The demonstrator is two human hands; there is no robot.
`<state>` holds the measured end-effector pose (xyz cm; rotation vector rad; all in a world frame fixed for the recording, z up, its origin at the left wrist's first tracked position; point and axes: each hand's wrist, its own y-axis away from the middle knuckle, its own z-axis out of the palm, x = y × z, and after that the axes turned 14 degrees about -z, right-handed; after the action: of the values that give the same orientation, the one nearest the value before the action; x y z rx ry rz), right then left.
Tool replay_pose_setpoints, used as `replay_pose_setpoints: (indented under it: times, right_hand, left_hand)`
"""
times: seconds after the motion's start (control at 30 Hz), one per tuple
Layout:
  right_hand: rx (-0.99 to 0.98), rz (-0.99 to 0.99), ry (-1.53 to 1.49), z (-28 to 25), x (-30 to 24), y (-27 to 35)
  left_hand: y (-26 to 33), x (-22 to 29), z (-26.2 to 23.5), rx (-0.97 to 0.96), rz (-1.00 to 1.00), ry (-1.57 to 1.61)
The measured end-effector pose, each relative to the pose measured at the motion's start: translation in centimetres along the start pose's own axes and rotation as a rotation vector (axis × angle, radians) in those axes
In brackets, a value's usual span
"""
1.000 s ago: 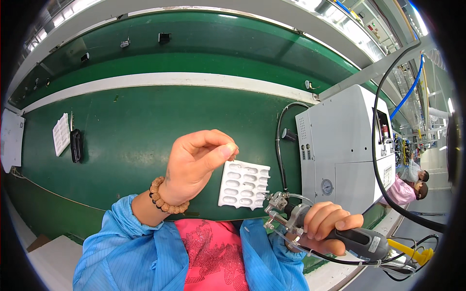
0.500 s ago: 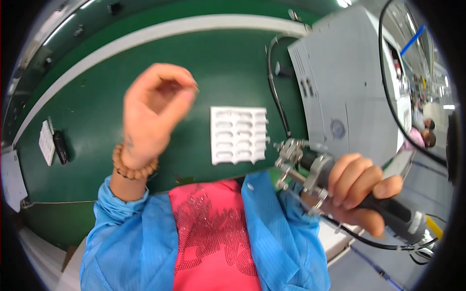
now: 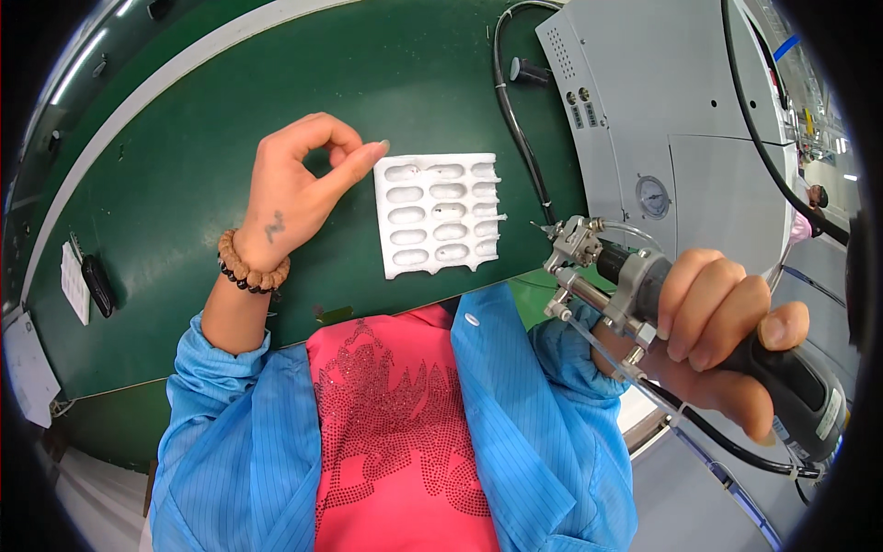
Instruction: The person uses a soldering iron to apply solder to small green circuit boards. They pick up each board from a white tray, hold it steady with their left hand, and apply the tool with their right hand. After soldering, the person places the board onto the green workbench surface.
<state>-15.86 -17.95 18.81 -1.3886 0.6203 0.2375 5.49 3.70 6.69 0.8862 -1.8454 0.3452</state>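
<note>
My left hand (image 3: 299, 189) is pinched, thumb and forefinger together at the far left corner of a white foam tray (image 3: 380, 225). Whether the pinch holds the tray's edge or some small piece cannot be made out. The tray lies flat with rows of oval pockets; its right side is cut through the pockets, and small dark specks show in a few. My right hand (image 3: 722, 331) is wrapped around the black grip of a power screwdriver (image 3: 635, 285). Its metal head and thin pointed tip face left, beside the tray's right edge and apart from it.
A grey machine cabinet (image 3: 635, 110) with a round gauge stands at the right. A black hose (image 3: 517, 124) curves across the green table (image 3: 230, 120), near a small black cylinder (image 3: 531, 72). At far left lie a white tray piece (image 3: 75, 283) and a black object (image 3: 97, 286).
My left hand, pinched throughout, has come to the tray's far left corner from a spot to its left. The screwdriver stays in my right hand. The whole view has shifted.
</note>
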Motion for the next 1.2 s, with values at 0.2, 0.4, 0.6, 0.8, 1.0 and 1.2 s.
replay_pose_setpoints:
  times: [0.2, 0.4, 0.6, 0.8, 1.0, 1.2]
  right_hand:
    - [-0.02, 0.008, -0.006, -0.2, 0.7, 0.0]
    - [0.014, 0.021, -0.006, -0.5, 1.1, -0.1]
    - [0.085, -0.028, 0.047, 0.1, 0.5, -0.6]
    - [0.084, -0.028, -0.014, 0.2, 0.5, -2.0]
    - [0.039, -0.045, -0.026, -1.2, 0.9, -2.0]
    - [0.027, -0.022, 0.075, -1.0, -0.6, -3.3]
  left_hand:
    - [-2.5, -1.6, 0.1, 0.174, 0.166, 0.023]
    - [-7.4, -1.4, -2.4, 0.269, 0.169, -0.137]
    - [-16.9, 0.0, -3.4, 0.385, 0.333, -0.201]
    - [-29.2, 1.4, 0.4, 0.263, 0.348, -0.34]
    - [-36.4, 2.0, 7.9, 0.075, 0.65, -0.531]
    - [-40.9, 5.0, 13.4, 0.123, 0.556, -0.632]
